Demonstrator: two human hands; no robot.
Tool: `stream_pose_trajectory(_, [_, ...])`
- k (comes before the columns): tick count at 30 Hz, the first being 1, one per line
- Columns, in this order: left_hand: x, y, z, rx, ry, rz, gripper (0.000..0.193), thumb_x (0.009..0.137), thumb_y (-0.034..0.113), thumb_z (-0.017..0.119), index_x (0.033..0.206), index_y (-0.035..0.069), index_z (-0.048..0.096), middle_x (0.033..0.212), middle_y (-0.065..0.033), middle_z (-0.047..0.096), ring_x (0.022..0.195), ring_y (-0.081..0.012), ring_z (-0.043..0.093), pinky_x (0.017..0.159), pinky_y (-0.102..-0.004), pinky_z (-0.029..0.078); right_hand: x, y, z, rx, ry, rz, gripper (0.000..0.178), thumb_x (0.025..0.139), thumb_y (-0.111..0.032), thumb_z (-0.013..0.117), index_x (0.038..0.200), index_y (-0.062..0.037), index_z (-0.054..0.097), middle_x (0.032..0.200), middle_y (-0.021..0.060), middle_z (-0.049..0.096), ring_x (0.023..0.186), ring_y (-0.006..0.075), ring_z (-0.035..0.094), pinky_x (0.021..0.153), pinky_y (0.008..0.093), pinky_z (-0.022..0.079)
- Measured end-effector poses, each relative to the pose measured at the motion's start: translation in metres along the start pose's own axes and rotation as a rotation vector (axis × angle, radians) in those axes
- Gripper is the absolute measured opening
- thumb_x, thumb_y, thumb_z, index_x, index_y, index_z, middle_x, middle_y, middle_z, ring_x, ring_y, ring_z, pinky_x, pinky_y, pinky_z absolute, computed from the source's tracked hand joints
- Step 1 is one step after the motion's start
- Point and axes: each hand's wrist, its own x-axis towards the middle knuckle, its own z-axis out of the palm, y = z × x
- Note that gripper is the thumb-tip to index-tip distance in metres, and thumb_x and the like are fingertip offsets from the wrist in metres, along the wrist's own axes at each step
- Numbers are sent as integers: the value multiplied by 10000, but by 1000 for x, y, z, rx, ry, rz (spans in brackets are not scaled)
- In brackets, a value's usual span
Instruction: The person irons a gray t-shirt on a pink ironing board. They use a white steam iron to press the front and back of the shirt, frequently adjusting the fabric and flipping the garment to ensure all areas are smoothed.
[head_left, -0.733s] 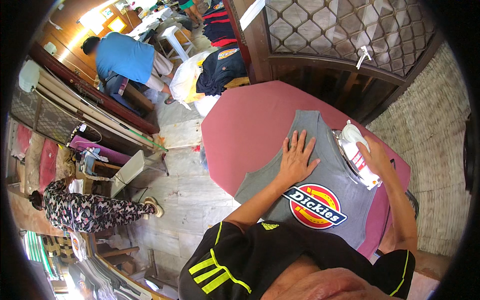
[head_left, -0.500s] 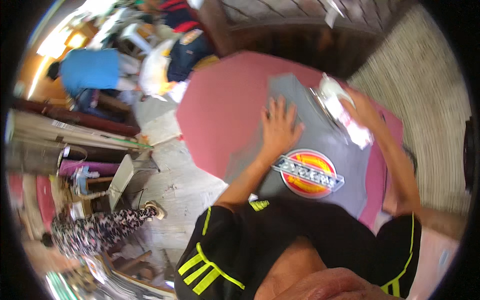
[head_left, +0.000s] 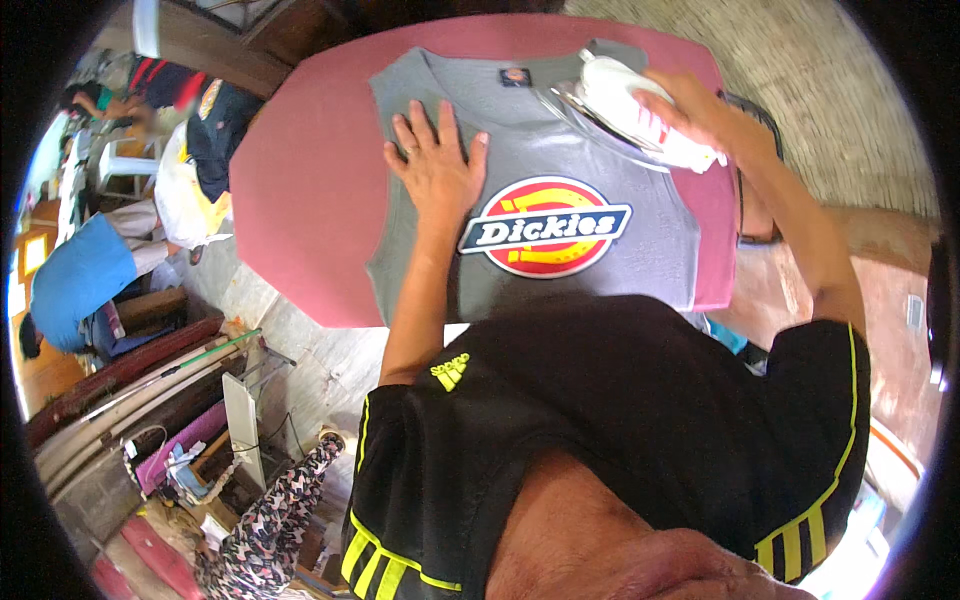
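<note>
A grey sleeveless shirt [head_left: 641, 268] lies spread on a maroon padded table [head_left: 310, 165], its neckline at the far side. On its chest is a round red and yellow printed emblem [head_left: 548, 252] with a dark lettered band. My right hand [head_left: 697, 112] is closed round the handle of a white clothes iron [head_left: 622, 92] with red marks. The iron rests at the shirt's far right, by the shoulder and armhole, and hides part of the fabric there. My left hand [head_left: 436, 168] lies flat with spread fingers on the shirt's left shoulder area.
A person in a blue top [head_left: 85, 275] bends over at the left. Another in patterned clothes [head_left: 270, 525] is at the lower left, near a leaning pale board [head_left: 242, 430] and long rolls [head_left: 140, 385]. A ribbed pale surface [head_left: 830, 120] stands beyond the table's right side.
The whole view has turned and shifted, so the table now shows squarely and sharper. Both hands keep to the shirt, the right one still gripping the iron and the left one still flat.
</note>
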Motion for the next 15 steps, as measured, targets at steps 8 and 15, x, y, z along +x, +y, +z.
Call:
stream_pose_trajectory(8, [8,7,-17,-102,-45,-49,721,935,511,574,1498,76,457,1599,-264,290,1489,-481,220,1161,-672,154,4,10,10,-7,229,-49,338,986,-323,616,1022,11,644,882,257,668,830,438,660,738,475,502])
stream_pose_trajectory(15, [3,5,-9,-126,11,-61,716,942,514,566,1506,95,433,1602,-255,284,1492,-482,211,1151,-686,149,7,-8,2,64,201,0,347,979,-303,617,1049,32,677,818,233,678,721,336,674,693,442,501])
